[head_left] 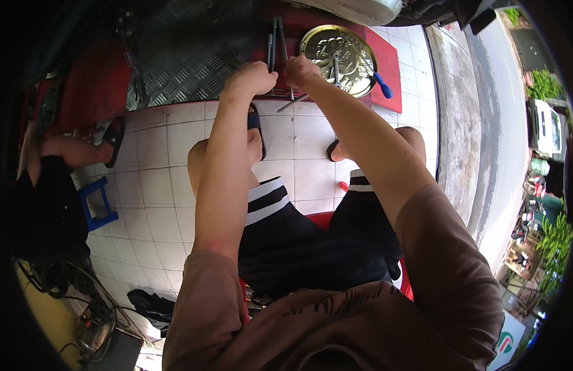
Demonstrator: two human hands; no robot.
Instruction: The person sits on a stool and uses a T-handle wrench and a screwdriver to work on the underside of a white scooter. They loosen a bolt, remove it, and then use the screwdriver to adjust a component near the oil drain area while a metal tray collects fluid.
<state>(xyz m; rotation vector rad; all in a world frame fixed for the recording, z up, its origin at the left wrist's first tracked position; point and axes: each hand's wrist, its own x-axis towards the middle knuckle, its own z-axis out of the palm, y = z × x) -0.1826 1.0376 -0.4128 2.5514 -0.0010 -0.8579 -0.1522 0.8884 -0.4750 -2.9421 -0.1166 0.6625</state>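
gold round tray (339,52), blue stool (98,204), black-and-white-striped shorts (299,229)

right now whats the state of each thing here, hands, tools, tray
left hand: closed in a fist at the mat edge
right hand: closed around a thin metal tool
round metal tray: flat on the red mat, holding small parts
blue-handled tool: lying at the tray's rim

left hand (249,79) fisted over metal rods (275,43) | right hand (300,71) beside round brass tray (311,43) | tiled floor (156,148)

Person wears a brown short-sleeved shirt (360,321), black shorts (311,241) with white-striped hems, and dark sandals (255,123).
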